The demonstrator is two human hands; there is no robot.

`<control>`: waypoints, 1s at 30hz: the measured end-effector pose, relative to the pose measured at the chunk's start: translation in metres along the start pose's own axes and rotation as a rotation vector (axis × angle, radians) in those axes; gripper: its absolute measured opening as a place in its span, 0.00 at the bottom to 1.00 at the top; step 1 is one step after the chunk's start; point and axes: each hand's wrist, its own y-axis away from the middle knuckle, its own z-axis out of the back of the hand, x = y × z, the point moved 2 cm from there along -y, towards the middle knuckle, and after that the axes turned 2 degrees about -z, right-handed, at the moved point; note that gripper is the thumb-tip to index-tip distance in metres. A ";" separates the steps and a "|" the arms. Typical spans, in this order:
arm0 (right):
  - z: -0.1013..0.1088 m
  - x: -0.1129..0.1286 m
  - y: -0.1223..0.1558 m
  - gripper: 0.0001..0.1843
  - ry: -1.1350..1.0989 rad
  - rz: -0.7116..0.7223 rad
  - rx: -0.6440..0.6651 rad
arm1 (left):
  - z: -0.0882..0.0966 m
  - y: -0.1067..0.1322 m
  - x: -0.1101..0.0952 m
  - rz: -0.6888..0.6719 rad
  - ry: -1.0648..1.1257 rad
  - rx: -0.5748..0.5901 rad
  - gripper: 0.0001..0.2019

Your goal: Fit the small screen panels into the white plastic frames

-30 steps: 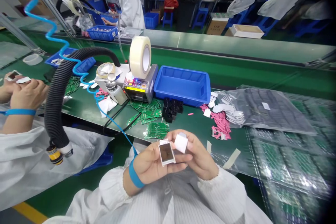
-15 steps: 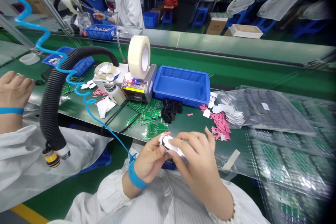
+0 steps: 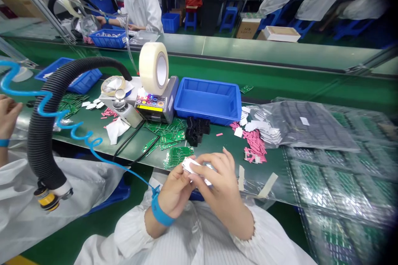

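My left hand [image 3: 175, 188] and my right hand [image 3: 217, 180] meet just below the bench edge. Together they pinch a small white-framed screen module [image 3: 190, 166], tilted so its face is mostly hidden by my right fingers. A blue wrist strap [image 3: 160, 211] with a coiled blue cord [image 3: 71, 130] circles my left wrist. Just beyond my hands lies a green circuit board [image 3: 178, 155] at the bench edge. Pink and white slips [image 3: 253, 143] are heaped to the right of it.
A tape dispenser [image 3: 155, 101] carrying a big tape roll [image 3: 154, 67] stands beside an empty blue bin [image 3: 208, 100]. Black parts [image 3: 195, 126] and loose green boards [image 3: 166, 132] lie in front. Bagged boards [image 3: 336, 174] cover the right. A co-worker's hand [image 3: 8, 116] and a black ribbed hose [image 3: 46, 132] are at left.
The module faced up in my left hand and my right hand held a white piece. My right hand then came over the module, and both hands now pinch it, tilted.
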 end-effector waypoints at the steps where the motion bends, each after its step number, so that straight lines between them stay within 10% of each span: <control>1: -0.003 -0.004 -0.001 0.08 0.015 0.000 0.060 | 0.003 -0.001 0.002 0.023 0.021 -0.017 0.15; 5: -0.009 -0.048 -0.013 0.07 0.168 -0.044 0.281 | 0.013 -0.004 0.010 0.220 0.132 -0.080 0.12; 13: -0.011 -0.162 -0.049 0.10 0.428 -0.195 0.134 | 0.005 0.003 -0.002 0.222 0.122 0.018 0.14; 17: -0.009 -0.139 -0.046 0.13 0.394 -0.106 0.122 | 0.004 0.008 -0.013 0.132 0.052 0.050 0.15; 24: 0.024 -0.025 -0.024 0.10 0.145 0.340 0.087 | 0.006 0.012 -0.025 0.000 -0.091 0.074 0.20; 30: 0.023 -0.007 -0.021 0.13 0.261 0.445 0.132 | 0.006 0.014 -0.023 0.016 -0.085 0.082 0.19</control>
